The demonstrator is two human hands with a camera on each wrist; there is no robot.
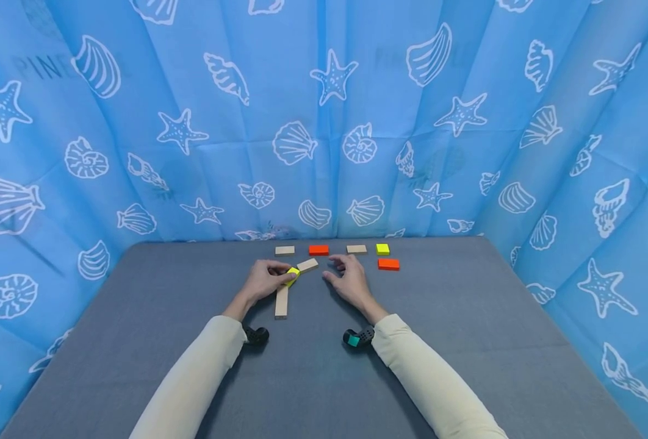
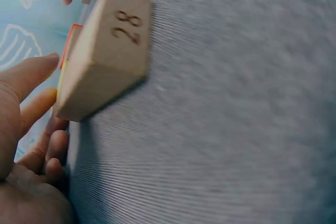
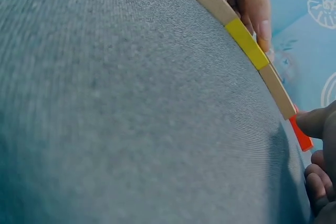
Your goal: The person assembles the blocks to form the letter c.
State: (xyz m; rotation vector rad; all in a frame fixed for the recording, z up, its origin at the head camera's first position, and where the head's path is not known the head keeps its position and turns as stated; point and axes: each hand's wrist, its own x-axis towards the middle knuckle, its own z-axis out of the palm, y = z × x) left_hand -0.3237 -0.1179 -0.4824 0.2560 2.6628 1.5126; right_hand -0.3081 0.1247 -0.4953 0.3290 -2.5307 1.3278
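Note:
In the head view my left hand [image 1: 263,280] pinches a yellow block [image 1: 293,275], its thumb lying over the block's near side. A long plain wooden block [image 1: 282,303] stretches toward me from the yellow one; its end, marked 28, shows as a wooden block [image 2: 123,32] in the left wrist view. Beyond the yellow block, a shorter wooden block [image 1: 307,265] lies at a slant, end to end with the yellow block [image 3: 247,44] in the right wrist view. Just right of that slanted block, my right hand [image 1: 351,282] hovers with loosely bent fingers and nothing in its grasp.
Along the table's far edge lie a wooden block [image 1: 285,250], a red block [image 1: 318,250], another wooden block [image 1: 356,249] and a yellow block [image 1: 382,249]. Nearer is a second red block [image 1: 388,264]. A blue shell-patterned curtain [image 1: 324,122] hangs behind the grey table [image 1: 324,378].

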